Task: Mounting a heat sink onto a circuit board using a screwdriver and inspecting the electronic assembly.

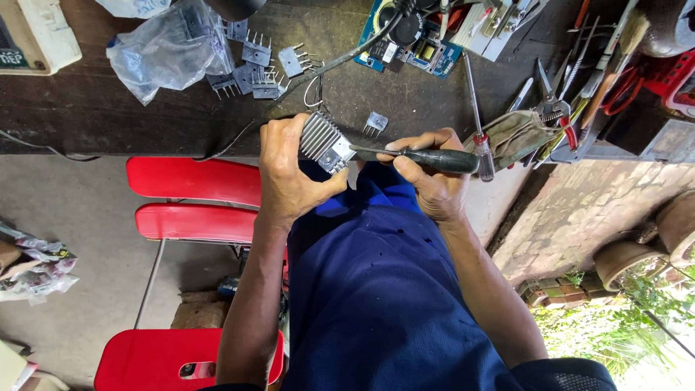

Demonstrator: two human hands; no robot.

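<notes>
At the near edge of the dark tabletop [87,108], above the lap, the left hand [289,170] is clamped around a small ribbed metal heat sink [321,139], fingers wrapped over its finned side. The right hand [431,177] is closed on the dark handle of a screwdriver [423,158], whose tip meets the flat plate on the heat sink's right end. Behind on the tabletop lie loose finned parts [253,65] beside a clear plastic bag [170,47], a blue circuit board [413,47] and scattered tools [565,94]; red stools [192,199] stand below.
</notes>
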